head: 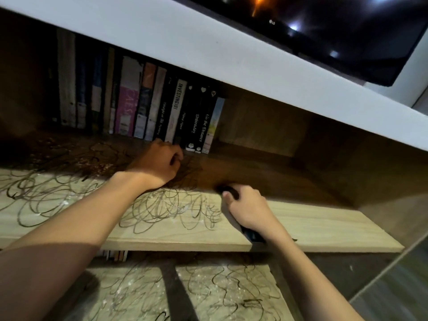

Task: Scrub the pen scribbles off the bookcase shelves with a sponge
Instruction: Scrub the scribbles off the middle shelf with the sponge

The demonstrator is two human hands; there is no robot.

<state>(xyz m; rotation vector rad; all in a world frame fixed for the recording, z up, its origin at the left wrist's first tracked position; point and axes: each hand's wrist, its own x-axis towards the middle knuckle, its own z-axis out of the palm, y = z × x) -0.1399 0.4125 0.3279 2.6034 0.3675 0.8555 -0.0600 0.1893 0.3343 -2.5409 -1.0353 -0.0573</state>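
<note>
While the right hand (245, 208) curls round a dark sponge (229, 189) at the scribbled shelf (312, 224) edge, it likely squashes easily; hold its top. Left hand (159, 164) rests loosely fisted near the books (176, 112), contents unclear. Most of the sponge is hidden.

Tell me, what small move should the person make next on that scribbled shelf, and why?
Probably slide the right hand, which grips a dark sponge-like pad, leftward across the light wooden shelf board. The board right of that hand looks clean, while looping dark pen scribbles cover it just to the left. The left hand rests curled near the upright books.
</note>
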